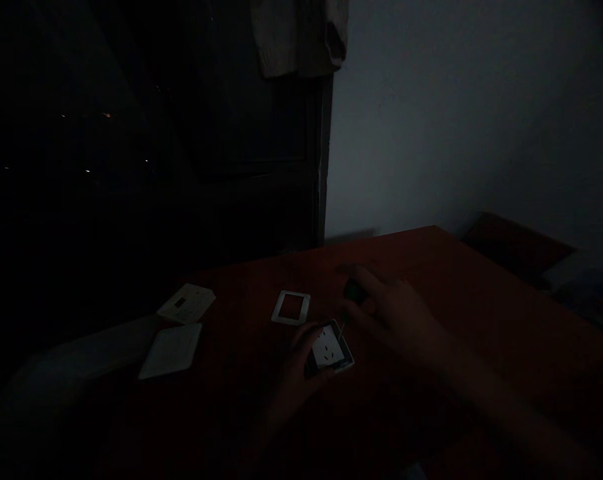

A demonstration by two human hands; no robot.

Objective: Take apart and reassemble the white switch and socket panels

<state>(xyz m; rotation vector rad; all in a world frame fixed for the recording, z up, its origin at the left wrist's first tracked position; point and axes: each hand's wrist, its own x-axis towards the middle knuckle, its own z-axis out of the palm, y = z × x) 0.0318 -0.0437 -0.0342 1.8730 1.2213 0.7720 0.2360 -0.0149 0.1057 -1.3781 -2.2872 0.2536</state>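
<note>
In dim light, a white wall socket (327, 348) with several dark slots lies on the reddish table. My left hand (301, 363) grips its left side, thumb and fingers around the edges. A screwdriver with a dark green handle (355, 291) is in my right hand (388, 307), fingers closed around it. Its thin shaft (342, 328) slants down to the upper right edge of the socket; whether the tip sits in a screw is too dark to tell. Just beyond the socket lies a white square frame (291, 307) with an open middle.
A pale box-like piece (187, 303) and a flat white plate (171, 350) lie on the table (406, 253) at the left. Behind it are a dark window (261, 207), hanging cloth (301, 37) and a pale wall (461, 113). A brown board-like object (518, 240) stands beyond the right edge.
</note>
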